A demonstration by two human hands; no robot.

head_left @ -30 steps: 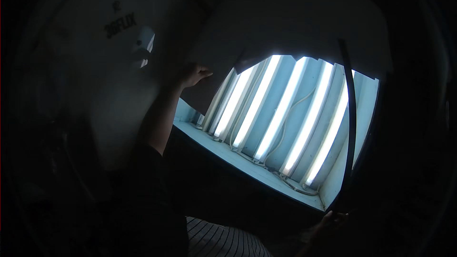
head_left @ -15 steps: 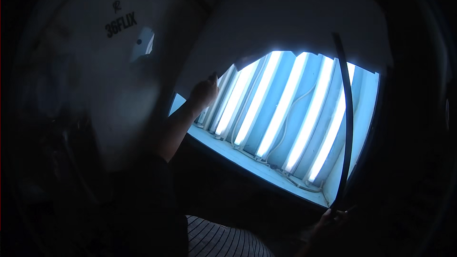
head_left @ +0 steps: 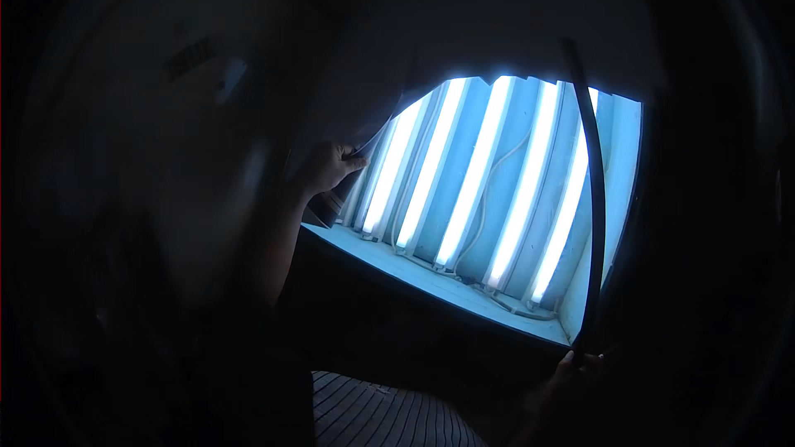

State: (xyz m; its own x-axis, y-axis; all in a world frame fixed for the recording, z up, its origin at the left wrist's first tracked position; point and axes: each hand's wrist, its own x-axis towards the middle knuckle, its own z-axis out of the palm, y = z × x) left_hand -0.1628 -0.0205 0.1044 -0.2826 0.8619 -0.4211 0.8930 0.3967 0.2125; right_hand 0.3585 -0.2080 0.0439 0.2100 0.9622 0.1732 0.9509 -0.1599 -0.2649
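A pale blue light box (head_left: 431, 277) carries five lit tubes (head_left: 476, 170) in a row. A thin cable (head_left: 489, 199), seemingly, crosses its back panel.

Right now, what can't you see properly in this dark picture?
- Left hand: it pinches the edge of a pale sheet over the light box; the fingertips are lost in shadow and glare.
- Right hand: only a dim outline at the bottom end of the dark strip; the grip itself is too dark to tell.
- Big pale shape, left: too dark to name.
- Glowing tubes: tops hidden by the sheet.
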